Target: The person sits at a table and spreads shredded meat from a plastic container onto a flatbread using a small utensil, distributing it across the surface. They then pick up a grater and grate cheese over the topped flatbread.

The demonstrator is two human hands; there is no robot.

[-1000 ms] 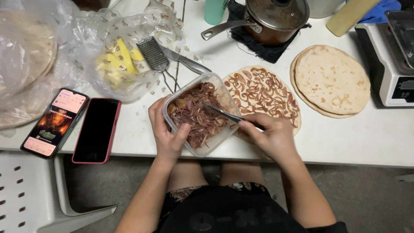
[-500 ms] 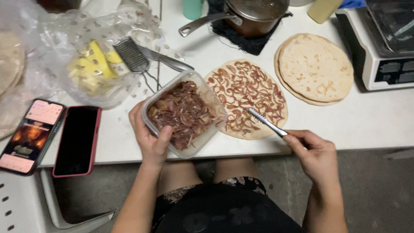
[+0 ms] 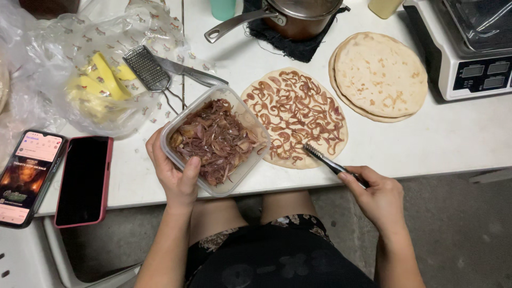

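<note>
**Onions in one hand, tongs in the other, over a white desk**

The white desk (image 3: 426, 144) runs across the top of your view, with bare grey floor beneath it and your lap at the bottom edge. Your left hand (image 3: 176, 176) grips the near left corner of a clear plastic container (image 3: 216, 140) of cooked red onion strips, thumb over the rim, the tub tilted at the desk's near edge. Your right hand (image 3: 380, 196) is closed round the handle of slim metal tongs (image 3: 329, 162), whose tips rest at the near edge of the onion-topped flatbread (image 3: 296, 114); you probably have them pinched shut, though the tips are too small to be sure. That flatbread lies flat just right of the tub.

Further right sits a stack of plain flatbreads (image 3: 380, 74), beside a kitchen scale (image 3: 469, 58). A lidded pan (image 3: 298, 16) stands on a dark cloth behind. To the left lie a small grater (image 3: 146, 68), a plastic bag with yellow cheese (image 3: 98, 88) and two phones (image 3: 82, 178).
</note>
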